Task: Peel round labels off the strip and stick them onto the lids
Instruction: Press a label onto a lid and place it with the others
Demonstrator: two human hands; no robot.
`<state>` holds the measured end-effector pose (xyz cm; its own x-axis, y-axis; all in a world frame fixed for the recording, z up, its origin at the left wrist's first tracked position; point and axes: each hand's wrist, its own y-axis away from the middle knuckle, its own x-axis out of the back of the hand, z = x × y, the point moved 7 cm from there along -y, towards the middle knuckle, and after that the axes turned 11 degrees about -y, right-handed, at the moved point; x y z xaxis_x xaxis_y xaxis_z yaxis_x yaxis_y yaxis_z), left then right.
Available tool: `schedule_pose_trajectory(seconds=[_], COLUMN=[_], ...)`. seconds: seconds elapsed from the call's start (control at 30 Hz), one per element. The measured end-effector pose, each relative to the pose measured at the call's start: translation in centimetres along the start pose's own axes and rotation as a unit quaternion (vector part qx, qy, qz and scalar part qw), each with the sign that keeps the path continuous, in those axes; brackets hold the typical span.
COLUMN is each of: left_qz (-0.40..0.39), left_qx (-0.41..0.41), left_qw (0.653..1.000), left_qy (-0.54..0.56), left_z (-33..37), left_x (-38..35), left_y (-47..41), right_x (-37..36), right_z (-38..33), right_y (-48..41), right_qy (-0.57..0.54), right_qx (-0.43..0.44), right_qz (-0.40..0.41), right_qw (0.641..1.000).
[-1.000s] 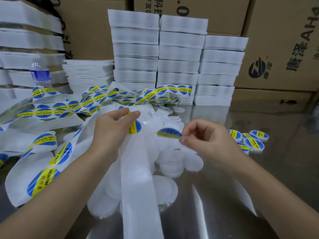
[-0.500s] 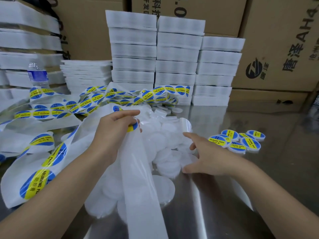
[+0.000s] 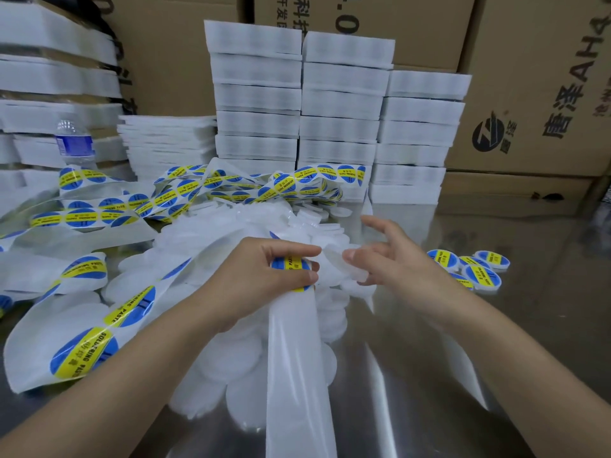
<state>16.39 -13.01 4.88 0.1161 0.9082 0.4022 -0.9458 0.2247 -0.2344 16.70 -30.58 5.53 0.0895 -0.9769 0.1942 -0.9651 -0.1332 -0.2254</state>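
Note:
My left hand [image 3: 261,279] grips the label strip [image 3: 82,352], thumb and fingers around a blue and yellow round label [image 3: 291,264] at its bend. The bare white backing [image 3: 297,375] hangs down from that hand towards me. Just to its right, my right hand [image 3: 393,262] pinches a plain white lid [image 3: 344,267], almost touching the left fingertips. Under both hands lies a pile of unlabelled white lids [image 3: 231,361]. Several labelled lids [image 3: 476,271] sit in a group on the table to the right.
More coiled label strip [image 3: 185,193] lies at the back left. Behind it are stacks of white foam trays [image 3: 297,110], cardboard boxes [image 3: 545,94] and a water bottle [image 3: 72,140]. The shiny metal table [image 3: 512,358] runs to the right.
My right hand, which held a blue and yellow round piece, dropped to the lid pile and has come up with a plain white lid next to my left hand. The left hand stayed on the strip.

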Motion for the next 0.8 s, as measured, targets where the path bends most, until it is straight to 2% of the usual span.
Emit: schedule_pose_trajectory(seconds=[0.27,0.43,0.53,0.8], left_qz=[0.004,-0.011,-0.05,-0.07], left_qx=[-0.007,0.068,0.111,0.102], left_qw=[0.999,0.997,0.992,0.992], left_qy=[-0.043,-0.042,0.02,0.025], left_z=[-0.1,-0.5,-0.4,-0.6], left_x=[0.0,-0.2,-0.7,-0.9], left_y=[-0.1,0.0,0.3,0.3], right_x=[-1.1,-0.6,-0.8,-2.3], right_z=[0.4,-1.1,-1.8,-2.7], right_y=[0.2,0.2,0.5,1.8], right_qy=[-0.135,-0.103,-0.087,0.034], right_qx=[-0.033,0.091,0.164,0.248], right_qz=[-0.046,-0.011,-0.023,-0.039], right_qw=[0.989,0.99,0.982,0.968])
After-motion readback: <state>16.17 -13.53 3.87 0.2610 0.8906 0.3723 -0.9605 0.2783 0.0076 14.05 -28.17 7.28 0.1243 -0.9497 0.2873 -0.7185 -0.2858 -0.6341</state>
